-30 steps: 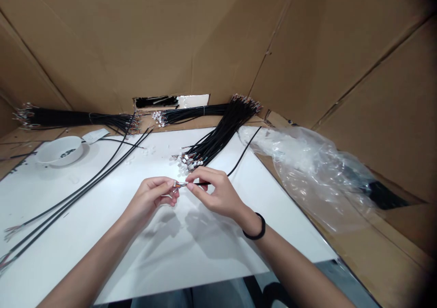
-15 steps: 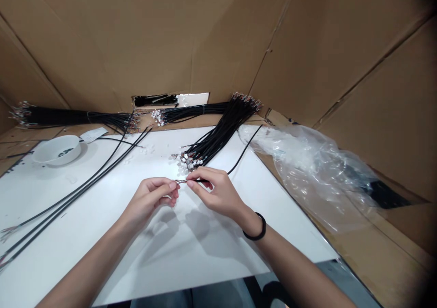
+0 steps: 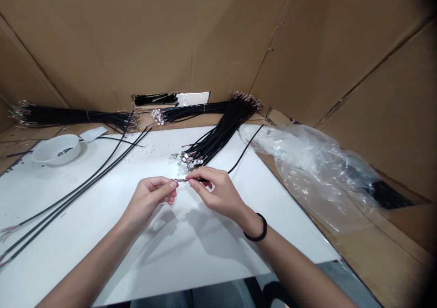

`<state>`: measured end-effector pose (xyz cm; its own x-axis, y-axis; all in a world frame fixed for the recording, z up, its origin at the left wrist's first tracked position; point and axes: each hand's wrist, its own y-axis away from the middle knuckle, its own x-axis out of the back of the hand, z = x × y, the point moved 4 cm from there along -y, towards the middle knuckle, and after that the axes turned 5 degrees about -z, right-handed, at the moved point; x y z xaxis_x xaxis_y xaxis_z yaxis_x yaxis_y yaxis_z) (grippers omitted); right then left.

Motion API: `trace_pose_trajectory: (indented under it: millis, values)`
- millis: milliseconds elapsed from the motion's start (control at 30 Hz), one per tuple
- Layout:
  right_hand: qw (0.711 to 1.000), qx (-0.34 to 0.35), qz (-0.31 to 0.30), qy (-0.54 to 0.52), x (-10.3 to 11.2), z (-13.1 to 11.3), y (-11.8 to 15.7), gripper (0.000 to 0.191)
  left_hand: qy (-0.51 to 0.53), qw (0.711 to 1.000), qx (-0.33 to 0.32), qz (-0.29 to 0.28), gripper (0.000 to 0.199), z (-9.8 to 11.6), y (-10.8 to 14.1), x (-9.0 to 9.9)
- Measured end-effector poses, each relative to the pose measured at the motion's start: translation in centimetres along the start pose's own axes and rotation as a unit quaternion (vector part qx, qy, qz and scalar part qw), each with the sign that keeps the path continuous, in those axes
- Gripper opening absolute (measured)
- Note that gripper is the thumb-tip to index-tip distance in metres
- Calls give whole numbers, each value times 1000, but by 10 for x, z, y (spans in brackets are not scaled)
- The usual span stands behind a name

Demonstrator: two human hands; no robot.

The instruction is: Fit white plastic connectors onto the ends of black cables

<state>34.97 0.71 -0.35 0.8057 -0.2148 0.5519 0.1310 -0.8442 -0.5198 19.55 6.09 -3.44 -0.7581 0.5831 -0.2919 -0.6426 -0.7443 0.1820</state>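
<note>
Both hands pinch one black cable (image 3: 246, 153) above the white table. My left hand (image 3: 155, 194) is closed on the thin bared wires (image 3: 181, 180) at the cable's end. My right hand (image 3: 218, 189) grips the black sheath close to where those wires come out, and the cable's tail runs off behind it to the upper right. Whatever sits at the wire tips is hidden by my left fingers. Just beyond my hands lies a thick bundle of black cables (image 3: 221, 132) with white connectors (image 3: 189, 161) at its near end.
Several loose black cables (image 3: 85, 183) cross the left side of the white table (image 3: 218, 271). A white bowl (image 3: 44, 155) with small dark bits stands there beside a paper tag (image 3: 93, 134). Another cable bundle (image 3: 61, 115) lies back left. Clear plastic bags (image 3: 314, 162) spread along the right, against cardboard walls (image 3: 153, 34).
Both hands keep their pinch in nearly the same spot. The bared wires between them look straighter and more of their colours show. The rest stays put.
</note>
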Motion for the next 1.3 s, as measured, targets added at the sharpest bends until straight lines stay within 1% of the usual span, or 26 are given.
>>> trace_pose_trajectory:
  millis: [67,200,333,533,667,800,900,967,1100,1167,1300]
  values:
    - [1000,2,8,6,0,0,1,11,4,1000,-4,9,21,-1,0,-1]
    - [999,12,20,33,-1,1,3,19,9,1000,-9,18,23,-3,-1,-3]
    - [996,52,15,65,-4,0,4,17,3,1000,-8,20,25,-7,-2,-4]
    - [993,79,0,93,-4,-6,4,16,-47,998,-19,22,26,-7,-1,-4]
    - [993,76,5,92,-4,-9,4,11,-97,994,-33,31,25,-5,-1,-5]
    - [995,58,20,81,-4,-9,3,11,-117,992,-37,21,23,-5,0,-7]
    - [994,58,16,89,-5,-9,3,12,-111,993,-37,10,22,-5,1,-7]
    - [992,72,11,102,-5,-9,3,13,-93,995,-32,0,22,-6,1,-7]
    - [983,111,-10,148,-8,-10,4,16,-42,999,-17,-16,33,-8,-1,-6]
    - [978,122,-18,169,-10,-11,4,17,-27,999,-10,-18,34,-9,-3,-5]
    - [980,92,0,176,-9,-11,4,14,-17,1000,-5,-24,28,-8,-3,-7]
